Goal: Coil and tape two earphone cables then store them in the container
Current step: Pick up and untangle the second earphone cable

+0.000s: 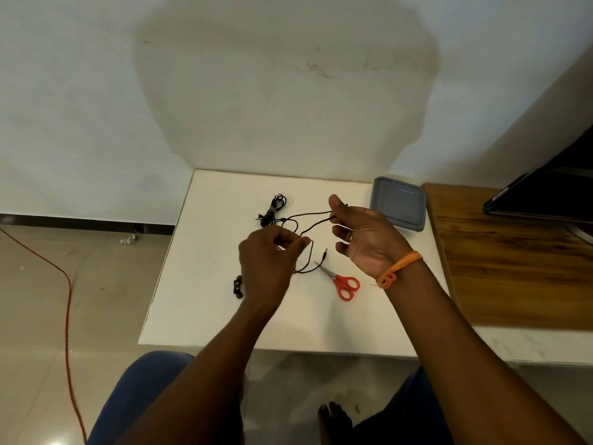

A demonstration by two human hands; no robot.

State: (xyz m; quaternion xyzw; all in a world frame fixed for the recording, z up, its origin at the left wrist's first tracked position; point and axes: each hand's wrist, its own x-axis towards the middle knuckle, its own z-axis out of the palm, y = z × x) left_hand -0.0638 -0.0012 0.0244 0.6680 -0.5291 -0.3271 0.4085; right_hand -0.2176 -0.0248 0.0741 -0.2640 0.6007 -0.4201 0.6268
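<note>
While a loose black earphone cable [313, 224] is being held above the white table [199, 284], it is being pinched by the left hand [268, 268] and the right hand [362, 239]. A coiled cable [274, 207] is lying far left of the red scissors [343, 284].

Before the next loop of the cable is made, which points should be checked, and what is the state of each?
1. Right hand pinches the cable end: ok.
2. Left hand grips the cable: ok.
3. Plug hangs free, not caught on the scissors: cannot tell.
4. Other cable already bundled on the table: ok.
5. Container within reach: ok; open or lidded: cannot tell.
6. Tape ready: cannot tell.
</note>
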